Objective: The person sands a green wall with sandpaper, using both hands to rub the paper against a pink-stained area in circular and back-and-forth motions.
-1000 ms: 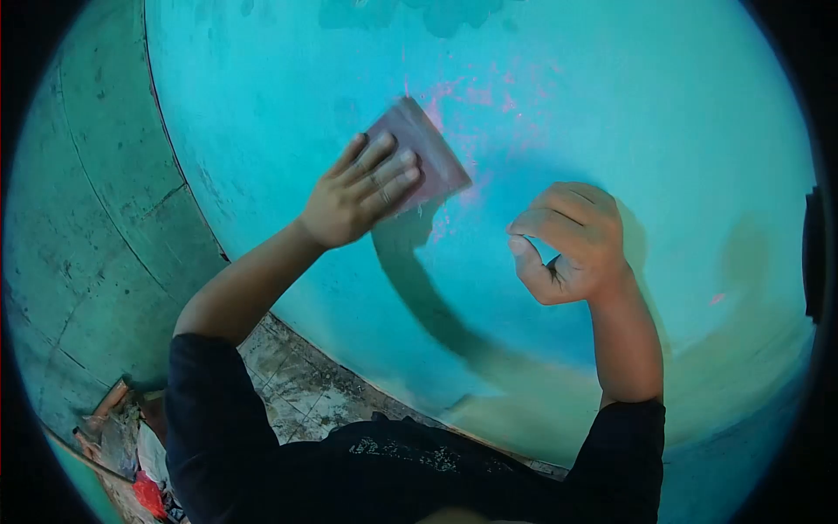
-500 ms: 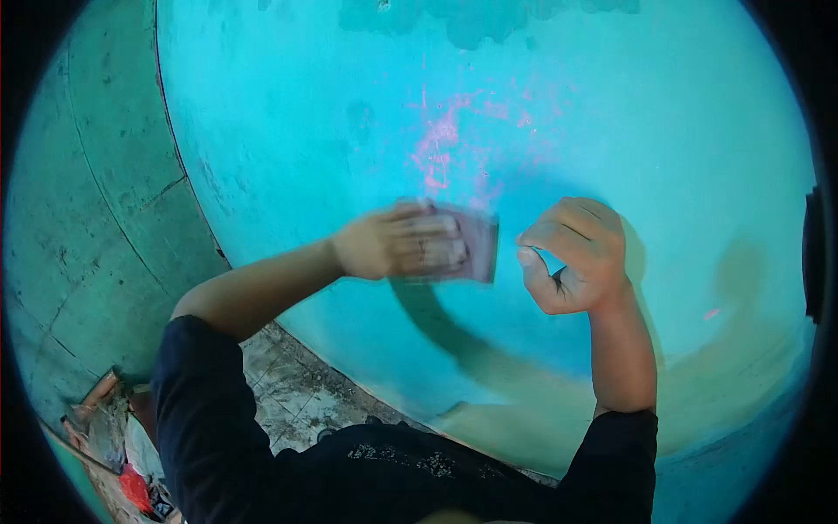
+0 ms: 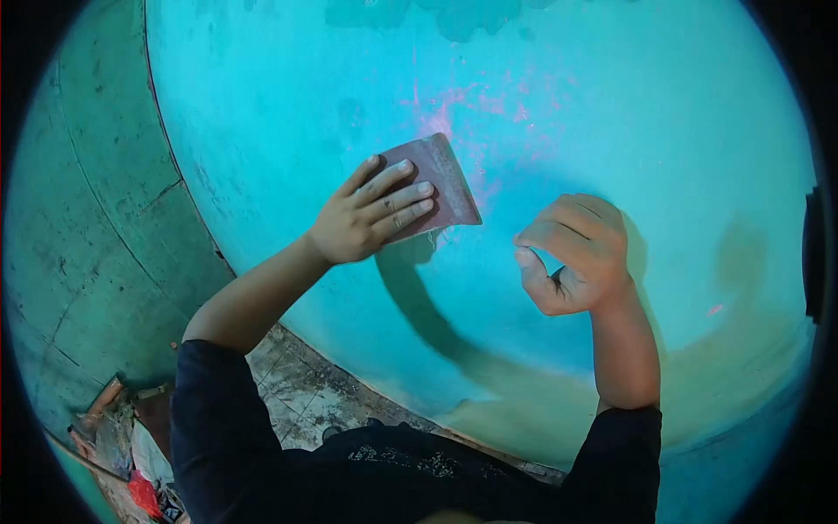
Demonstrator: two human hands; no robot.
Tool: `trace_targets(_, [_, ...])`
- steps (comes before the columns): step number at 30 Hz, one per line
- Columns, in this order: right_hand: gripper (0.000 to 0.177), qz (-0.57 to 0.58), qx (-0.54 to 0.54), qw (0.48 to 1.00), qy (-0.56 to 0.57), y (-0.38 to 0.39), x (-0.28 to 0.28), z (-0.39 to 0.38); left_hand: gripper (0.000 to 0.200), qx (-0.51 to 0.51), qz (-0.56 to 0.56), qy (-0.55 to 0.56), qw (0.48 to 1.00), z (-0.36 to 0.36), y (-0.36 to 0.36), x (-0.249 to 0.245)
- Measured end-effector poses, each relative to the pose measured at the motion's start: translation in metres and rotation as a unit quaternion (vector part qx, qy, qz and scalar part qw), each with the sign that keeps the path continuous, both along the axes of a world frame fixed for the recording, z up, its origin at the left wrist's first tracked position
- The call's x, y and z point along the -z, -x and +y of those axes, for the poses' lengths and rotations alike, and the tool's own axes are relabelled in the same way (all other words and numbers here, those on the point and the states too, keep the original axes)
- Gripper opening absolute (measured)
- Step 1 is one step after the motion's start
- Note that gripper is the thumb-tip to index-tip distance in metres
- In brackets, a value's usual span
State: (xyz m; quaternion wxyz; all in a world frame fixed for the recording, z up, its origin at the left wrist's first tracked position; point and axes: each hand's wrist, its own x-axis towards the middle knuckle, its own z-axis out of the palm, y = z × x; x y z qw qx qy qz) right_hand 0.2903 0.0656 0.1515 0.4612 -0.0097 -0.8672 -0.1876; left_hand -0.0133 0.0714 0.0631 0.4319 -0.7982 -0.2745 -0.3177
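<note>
The left hand (image 3: 362,218) pressed a brown sanding sheet (image 3: 434,182) flat against the turquoise wall (image 3: 655,113) — the right hand (image 3: 576,255) curled loosely, empty.

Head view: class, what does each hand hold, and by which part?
Left hand pins the sandpaper sheet to the wall, fingers flat across its lower-left half. Right hand, loosely curled, holds nothing.

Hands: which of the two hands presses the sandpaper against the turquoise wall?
The left hand, its fingers spread over the reddish-brown sandpaper sheet on the turquoise wall. The right hand is curled beside it, apart from the sheet.
</note>
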Motion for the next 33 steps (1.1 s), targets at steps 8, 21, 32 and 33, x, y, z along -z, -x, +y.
trace_targets(8, [0.008,-0.002,-0.005,1.000,-0.001,0.003,-0.004,0.002,0.050,-0.020,-0.013,-0.001,1.000,0.008,0.016,-0.011])
trace_targets(21, [0.009,-0.001,-0.001,1.000,0.003,0.006,-0.004,0.005,0.049,-0.058,-0.059,-0.021,0.996,0.013,0.026,0.003])
trace_targets(32, [0.008,0.000,0.002,1.000,-0.001,0.005,-0.006,0.004,0.048,-0.053,-0.073,-0.001,0.996,0.006,0.021,0.003])
trace_targets(33, [0.008,-0.007,0.008,1.000,0.002,0.005,-0.006,0.003,0.048,-0.042,-0.075,0.007,0.996,0.006,0.014,0.012])
